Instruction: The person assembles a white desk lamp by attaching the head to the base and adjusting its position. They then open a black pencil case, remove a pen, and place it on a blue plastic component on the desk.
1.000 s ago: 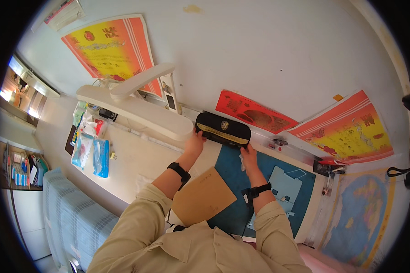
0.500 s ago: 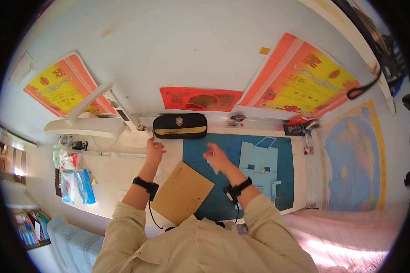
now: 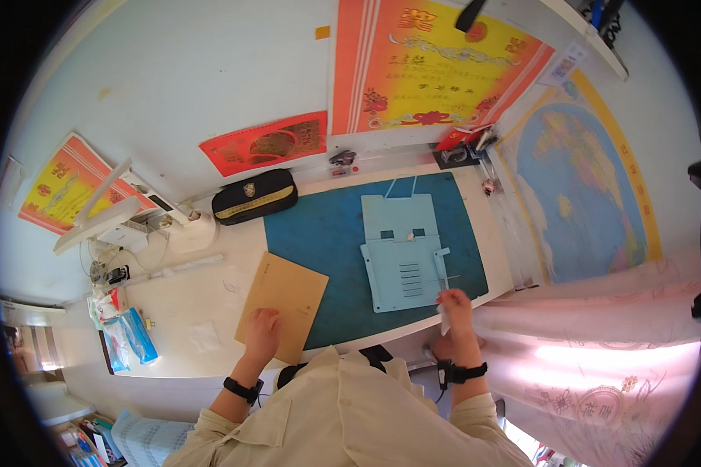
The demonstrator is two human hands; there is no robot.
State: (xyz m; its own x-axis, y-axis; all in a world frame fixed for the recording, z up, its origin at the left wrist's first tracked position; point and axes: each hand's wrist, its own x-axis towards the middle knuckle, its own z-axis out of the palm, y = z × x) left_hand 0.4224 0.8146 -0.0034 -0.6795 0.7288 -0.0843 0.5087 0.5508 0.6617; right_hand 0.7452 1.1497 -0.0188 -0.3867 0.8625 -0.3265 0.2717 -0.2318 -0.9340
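Observation:
My right hand is closed in a pinch on a crumpled white tissue-like piece. It hovers by the lower right corner of a light blue folding book stand, which lies on a dark teal desk mat. My left hand is over a brown paper envelope, its fingers curled in with nothing visible in them. Whether it touches the paper I cannot tell. The envelope lies slanted, partly on the mat and partly on the pale desktop.
A black pencil case rests at the mat's far left corner. Farther left stand a white desk lamp and blue plastic packs. A thin clear sheet lies left of the envelope. A pink curtain hangs at right.
My view has turned to the right. My right hand has moved with the white piece from the mat's middle to the book stand's near right corner. My left hand has drawn back over the envelope.

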